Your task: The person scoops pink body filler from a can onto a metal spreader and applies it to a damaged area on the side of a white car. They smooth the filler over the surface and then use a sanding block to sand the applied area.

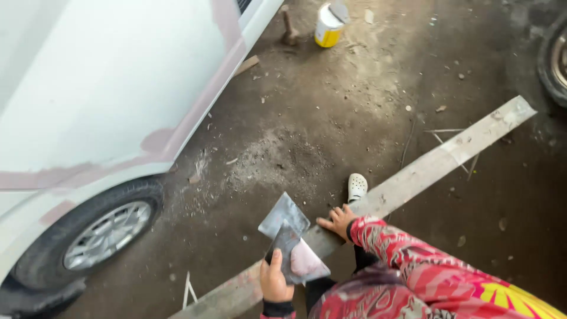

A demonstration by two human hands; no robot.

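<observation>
Nearest me, at about six o'clock, my left hand is closed around a fan of flat grey metal spreader blades, thumb on top; the blades splay upward toward twelve o'clock, and one carries a smear of pinkish filler. At four o'clock lies my red patterned sleeve with a yellow patch. Just beyond it, my right hand is spread flat, fingers extended and holding nothing, palm down on a long pale wooden plank that runs diagonally from six o'clock out to two o'clock across the floor. Touching the plank's edge just past that hand is a white perforated clog. The dusty grey concrete floor carries scattered chips and a patch of pale sanding dust. At nine o'clock stands a black tyre with a silver alloy rim under a white car body panel, marked with pinkish filler stripes. Farthest, at twelve o'clock, a yellow and white tin stands near a brown-handled tool; what kind I cannot tell. A second dark tyre sits at two o'clock.
</observation>
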